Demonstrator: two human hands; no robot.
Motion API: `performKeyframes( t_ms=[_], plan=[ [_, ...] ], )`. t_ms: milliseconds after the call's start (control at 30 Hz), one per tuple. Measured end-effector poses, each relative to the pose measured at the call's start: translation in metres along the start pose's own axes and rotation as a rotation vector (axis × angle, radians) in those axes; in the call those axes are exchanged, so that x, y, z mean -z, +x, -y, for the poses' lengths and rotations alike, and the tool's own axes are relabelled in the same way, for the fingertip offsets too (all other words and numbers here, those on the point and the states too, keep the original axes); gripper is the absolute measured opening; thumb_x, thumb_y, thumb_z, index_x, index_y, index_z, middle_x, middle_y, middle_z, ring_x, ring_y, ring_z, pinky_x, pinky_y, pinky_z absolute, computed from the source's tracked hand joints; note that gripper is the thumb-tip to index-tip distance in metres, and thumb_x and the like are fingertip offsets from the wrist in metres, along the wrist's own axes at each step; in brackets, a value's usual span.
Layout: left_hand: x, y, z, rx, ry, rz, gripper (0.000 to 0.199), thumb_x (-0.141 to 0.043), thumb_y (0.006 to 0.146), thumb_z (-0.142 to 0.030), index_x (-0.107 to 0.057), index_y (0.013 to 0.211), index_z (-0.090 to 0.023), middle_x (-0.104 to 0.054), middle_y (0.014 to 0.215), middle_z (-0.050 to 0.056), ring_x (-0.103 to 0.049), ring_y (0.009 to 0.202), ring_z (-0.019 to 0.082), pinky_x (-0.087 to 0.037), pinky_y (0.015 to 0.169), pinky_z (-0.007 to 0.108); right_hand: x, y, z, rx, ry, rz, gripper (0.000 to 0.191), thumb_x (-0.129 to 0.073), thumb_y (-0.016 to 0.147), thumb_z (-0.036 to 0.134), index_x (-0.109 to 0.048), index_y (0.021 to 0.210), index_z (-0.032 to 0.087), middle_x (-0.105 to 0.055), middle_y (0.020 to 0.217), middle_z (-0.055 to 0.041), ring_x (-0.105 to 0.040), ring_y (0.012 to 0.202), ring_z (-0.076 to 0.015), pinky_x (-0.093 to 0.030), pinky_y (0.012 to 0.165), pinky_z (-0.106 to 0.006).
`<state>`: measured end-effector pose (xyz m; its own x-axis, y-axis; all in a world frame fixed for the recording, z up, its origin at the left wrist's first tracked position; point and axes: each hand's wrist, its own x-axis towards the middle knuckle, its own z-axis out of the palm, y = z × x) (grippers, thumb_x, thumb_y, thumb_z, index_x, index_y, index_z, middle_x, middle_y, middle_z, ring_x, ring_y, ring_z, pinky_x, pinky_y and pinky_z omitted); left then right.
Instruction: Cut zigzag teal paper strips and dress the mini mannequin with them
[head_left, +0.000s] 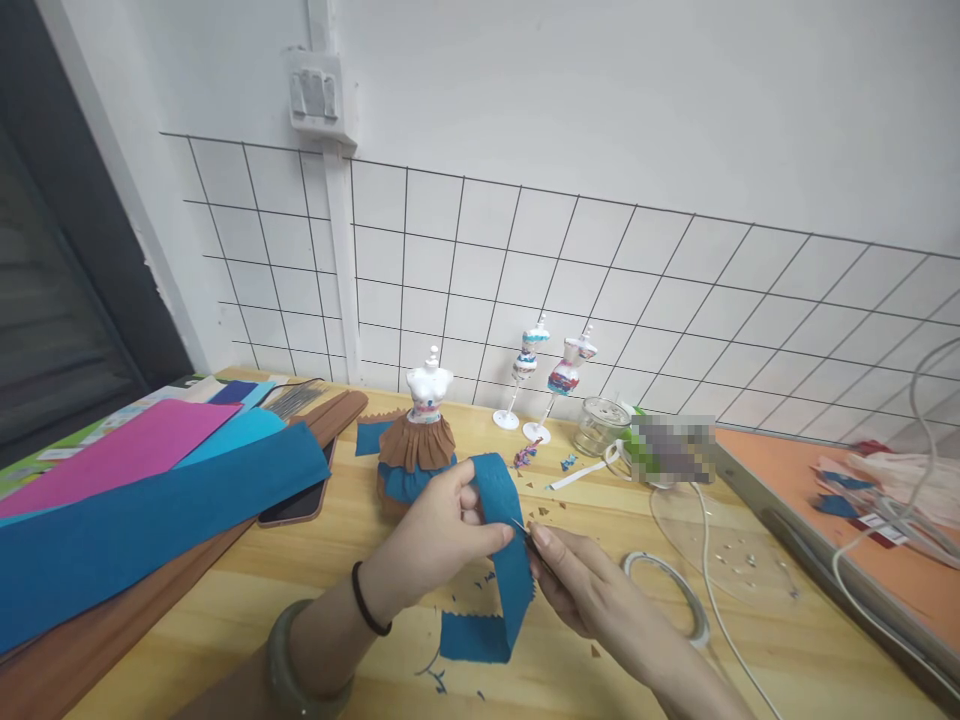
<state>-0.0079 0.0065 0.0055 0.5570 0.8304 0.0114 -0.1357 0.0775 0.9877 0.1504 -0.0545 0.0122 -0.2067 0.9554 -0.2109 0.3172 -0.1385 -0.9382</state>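
Observation:
A strip of teal-blue fabric [517,575] with a zigzag edge is pinched in my left hand [442,515]. It loops over the fingers and its lower end rests on the table. My right hand [581,575] is closed on a small tool with a thin metal point [520,526], which lies against the strip; the rest of the tool is hidden by the fingers. Just behind my left hand stands a miniature dress form [429,385] wearing a gathered brown and blue tiered skirt [417,442].
Folded fabric lengths [165,510] and a phone [296,505] lie at left. Two small mannequins [527,365] and a glass jar [601,425] stand at the back. A tape roll [667,595], a white cable [709,570] and an orange-topped surface [810,500] are at right. Fabric scraps [439,680] litter the wooden table.

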Motion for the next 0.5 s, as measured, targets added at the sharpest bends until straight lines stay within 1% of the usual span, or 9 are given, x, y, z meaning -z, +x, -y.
performKeyframes(
  t_ms=[200,300,500],
  plan=[
    [-0.0008,-0.0008,-0.0016,-0.005,0.023,-0.020,0.030,-0.068,0.062,-0.017,-0.054,0.089,-0.015,-0.064,0.076,0.003,-0.061,0.073,0.017,-0.047,0.065,0.028,-0.0006,0.0019,-0.0013,0.000,0.002,-0.003,0.041,-0.031,0.088,0.053,-0.035,0.064,0.021,-0.026,0.056,0.0066,-0.021,0.049,-0.0093,-0.016,0.043,-0.022],
    [-0.0014,-0.0010,-0.0033,0.009,0.013,-0.015,0.029,-0.068,0.061,-0.017,-0.054,0.086,-0.015,-0.064,0.075,0.003,-0.061,0.073,0.017,-0.047,0.065,0.029,-0.0007,0.0026,-0.0029,0.003,0.013,-0.005,0.041,-0.032,0.087,0.054,-0.035,0.064,0.021,-0.027,0.058,0.0057,-0.023,0.051,-0.0098,-0.017,0.044,-0.022],
    [-0.0003,0.0000,-0.0019,0.011,-0.011,-0.007,0.033,-0.069,0.060,-0.017,-0.055,0.090,-0.016,-0.064,0.075,0.002,-0.061,0.072,0.017,-0.047,0.065,0.029,-0.0008,0.0035,-0.0075,0.022,0.026,-0.002,0.040,-0.031,0.089,0.052,-0.036,0.064,0.020,-0.025,0.055,0.0070,-0.021,0.049,-0.0089,-0.017,0.044,-0.023]
  ],
)
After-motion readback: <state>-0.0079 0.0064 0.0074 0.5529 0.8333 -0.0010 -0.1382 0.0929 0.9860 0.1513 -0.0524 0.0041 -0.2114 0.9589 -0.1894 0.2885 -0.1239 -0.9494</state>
